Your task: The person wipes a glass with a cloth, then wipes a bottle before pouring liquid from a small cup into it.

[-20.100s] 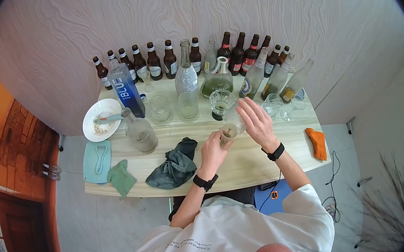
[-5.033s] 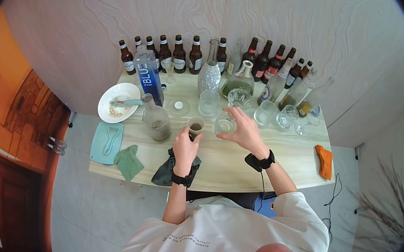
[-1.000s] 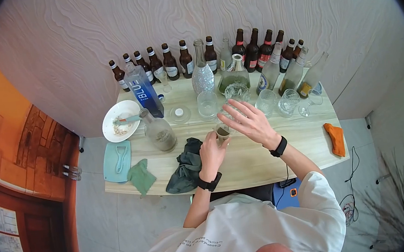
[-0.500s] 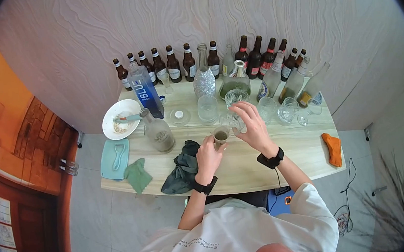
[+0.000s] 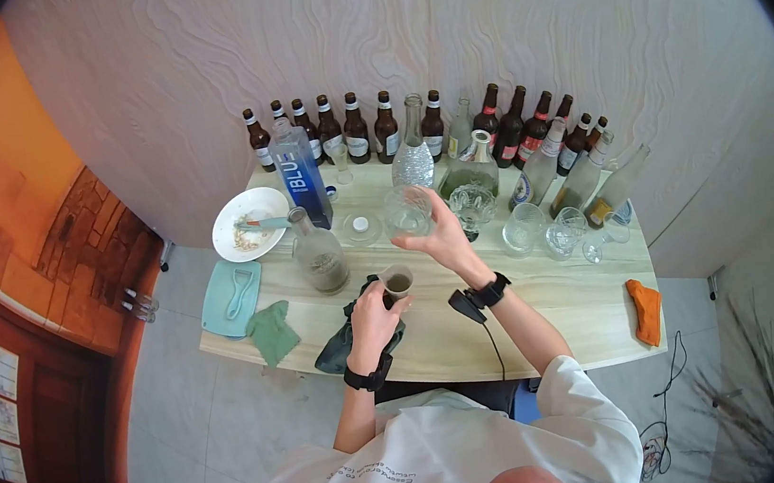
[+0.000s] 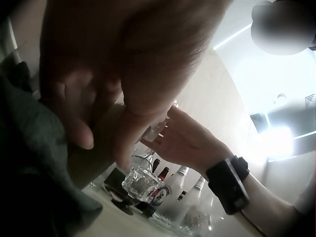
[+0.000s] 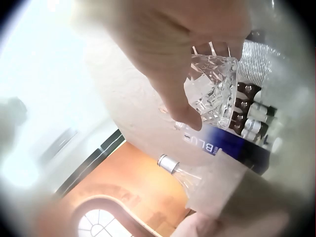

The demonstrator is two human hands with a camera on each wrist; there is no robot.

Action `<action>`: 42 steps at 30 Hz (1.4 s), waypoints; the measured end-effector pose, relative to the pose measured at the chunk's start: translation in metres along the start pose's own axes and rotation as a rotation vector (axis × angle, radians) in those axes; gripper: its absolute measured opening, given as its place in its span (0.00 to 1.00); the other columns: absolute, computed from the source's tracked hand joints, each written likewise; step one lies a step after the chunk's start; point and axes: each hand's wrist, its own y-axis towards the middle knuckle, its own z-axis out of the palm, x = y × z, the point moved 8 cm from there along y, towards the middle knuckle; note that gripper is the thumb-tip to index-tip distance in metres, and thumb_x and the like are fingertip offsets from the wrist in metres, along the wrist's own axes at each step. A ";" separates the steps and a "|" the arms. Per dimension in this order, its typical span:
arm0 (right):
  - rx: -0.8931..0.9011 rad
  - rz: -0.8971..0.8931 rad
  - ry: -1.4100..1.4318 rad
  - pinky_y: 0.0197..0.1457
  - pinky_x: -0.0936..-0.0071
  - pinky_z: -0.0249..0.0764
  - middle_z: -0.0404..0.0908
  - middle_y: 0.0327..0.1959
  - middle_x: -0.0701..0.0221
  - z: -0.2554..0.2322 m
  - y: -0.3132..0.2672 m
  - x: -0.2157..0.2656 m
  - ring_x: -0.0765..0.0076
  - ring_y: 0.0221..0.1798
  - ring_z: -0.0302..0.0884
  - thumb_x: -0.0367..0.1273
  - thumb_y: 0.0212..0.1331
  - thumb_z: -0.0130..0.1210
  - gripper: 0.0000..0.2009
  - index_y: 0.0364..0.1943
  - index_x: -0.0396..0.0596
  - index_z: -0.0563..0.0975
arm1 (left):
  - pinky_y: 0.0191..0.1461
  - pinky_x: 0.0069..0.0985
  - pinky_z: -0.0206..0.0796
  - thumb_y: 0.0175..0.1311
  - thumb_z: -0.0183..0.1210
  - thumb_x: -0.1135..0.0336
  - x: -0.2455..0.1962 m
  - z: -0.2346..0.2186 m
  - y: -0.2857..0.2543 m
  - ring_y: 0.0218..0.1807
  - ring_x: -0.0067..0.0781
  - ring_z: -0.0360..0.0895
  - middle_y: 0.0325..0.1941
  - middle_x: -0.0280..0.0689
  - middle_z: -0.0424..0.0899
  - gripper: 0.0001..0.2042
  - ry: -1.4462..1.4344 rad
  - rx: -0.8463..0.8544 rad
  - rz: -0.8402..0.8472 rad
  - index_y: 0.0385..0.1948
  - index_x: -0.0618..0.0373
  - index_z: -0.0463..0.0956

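My left hand (image 5: 374, 322) grips a small pale cup (image 5: 397, 278) with dark contents, low over the front of the table and beside a dark green cloth (image 5: 333, 351). In the right wrist view, this cup (image 7: 217, 185) looks frosted, with a dark lower part. My right hand (image 5: 448, 236) holds a clear cut-glass tumbler (image 5: 406, 213), thumb on one side and fingers on the other. The tumbler's faceted wall (image 7: 215, 94) shows up close in the right wrist view. In the left wrist view, my left fingers hide most of the cup.
A round bottle (image 5: 320, 261), blue-labelled bottle (image 5: 301, 175) and white plate (image 5: 252, 243) stand left. Brown beer bottles (image 5: 356, 135) line the back. A footed glass (image 5: 473, 208) and more glasses (image 5: 524, 228) are right. A green cloth (image 5: 273, 333) lies front left, an orange cloth (image 5: 645, 312) front right.
Both hands have moved left over the table, the cup coming a little closer to the body. My right hand has turned, bringing its tumbler up and left of the fingers.
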 end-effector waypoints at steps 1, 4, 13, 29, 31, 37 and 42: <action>0.021 0.010 0.027 0.79 0.63 0.68 0.78 0.68 0.65 0.012 0.010 0.001 0.65 0.74 0.72 0.33 0.45 0.84 0.47 0.73 0.44 0.70 | 0.54 0.47 0.78 0.62 0.76 0.58 0.000 -0.003 -0.002 0.52 0.58 0.86 0.50 0.50 0.89 0.21 -0.010 0.018 0.005 0.50 0.62 0.83; 0.076 0.055 0.215 0.79 0.64 0.66 0.77 0.68 0.66 0.049 0.037 -0.012 0.66 0.74 0.71 0.33 0.45 0.84 0.47 0.73 0.42 0.70 | 0.55 0.46 0.78 0.62 0.75 0.59 0.006 -0.006 -0.006 0.53 0.58 0.85 0.50 0.49 0.89 0.20 -0.013 0.023 0.033 0.50 0.62 0.83; 0.117 0.116 0.206 0.80 0.63 0.66 0.76 0.70 0.62 0.116 0.072 -0.069 0.61 0.75 0.71 0.32 0.45 0.84 0.48 0.73 0.40 0.69 | 0.55 0.45 0.78 0.64 0.74 0.58 0.003 -0.018 -0.021 0.55 0.56 0.85 0.52 0.46 0.89 0.22 -0.027 0.046 0.019 0.54 0.60 0.83; -0.019 0.088 -0.058 0.79 0.57 0.70 0.76 0.72 0.51 0.121 0.067 -0.115 0.48 0.76 0.73 0.38 0.43 0.85 0.51 0.73 0.37 0.68 | 0.58 0.42 0.77 0.63 0.75 0.62 0.006 -0.017 -0.019 0.54 0.54 0.86 0.53 0.47 0.90 0.20 -0.041 0.050 -0.005 0.53 0.62 0.83; -0.034 0.089 -0.028 0.80 0.57 0.69 0.76 0.72 0.50 0.121 0.068 -0.122 0.47 0.76 0.72 0.38 0.43 0.85 0.51 0.74 0.36 0.67 | 0.58 0.41 0.77 0.63 0.75 0.62 0.006 -0.016 -0.020 0.54 0.54 0.86 0.53 0.47 0.90 0.20 -0.042 0.047 -0.005 0.53 0.62 0.83; 0.000 0.119 0.045 0.83 0.58 0.64 0.71 0.76 0.45 0.119 0.064 -0.121 0.46 0.80 0.67 0.38 0.47 0.84 0.56 0.78 0.33 0.59 | 0.58 0.41 0.77 0.63 0.75 0.62 0.008 -0.015 -0.020 0.54 0.54 0.86 0.53 0.46 0.90 0.20 -0.037 0.021 -0.019 0.53 0.61 0.84; 0.045 0.223 -0.041 0.87 0.59 0.57 0.61 0.82 0.40 0.116 0.048 -0.134 0.45 0.86 0.58 0.42 0.54 0.80 0.61 0.82 0.28 0.48 | 0.57 0.41 0.78 0.62 0.76 0.61 0.001 -0.014 -0.020 0.53 0.54 0.86 0.52 0.45 0.90 0.20 -0.011 -0.003 -0.033 0.53 0.60 0.84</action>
